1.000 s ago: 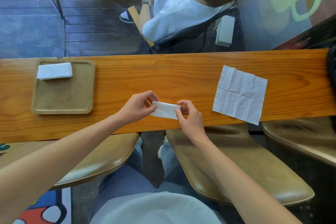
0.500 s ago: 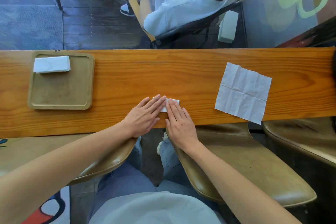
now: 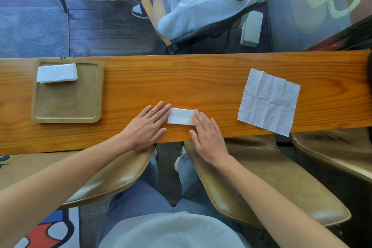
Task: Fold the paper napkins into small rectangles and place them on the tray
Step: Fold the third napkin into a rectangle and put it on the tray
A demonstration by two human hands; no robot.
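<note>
A small folded white napkin (image 3: pixel 180 116) lies flat on the wooden counter (image 3: pixel 181 80) near its front edge. My left hand (image 3: pixel 146 127) rests flat, its fingertips touching the napkin's left end. My right hand (image 3: pixel 207 137) lies flat with its fingertips on the right end. A square wooden tray (image 3: pixel 68 104) sits at the left with one folded napkin (image 3: pixel 57 73) in its far left corner. An unfolded, creased napkin (image 3: pixel 268 101) lies on the counter to the right.
Brown moulded chair seats (image 3: pixel 261 183) stand below the counter's front edge, left and right of my legs. Beyond the counter's far edge a person in a white shirt (image 3: pixel 193 4) sits on a dark chair.
A second ago both hands held the folded napkin up by its ends. They then pressed it onto the counter, and now the fingertips have slid apart toward its two ends, uncovering its middle.
</note>
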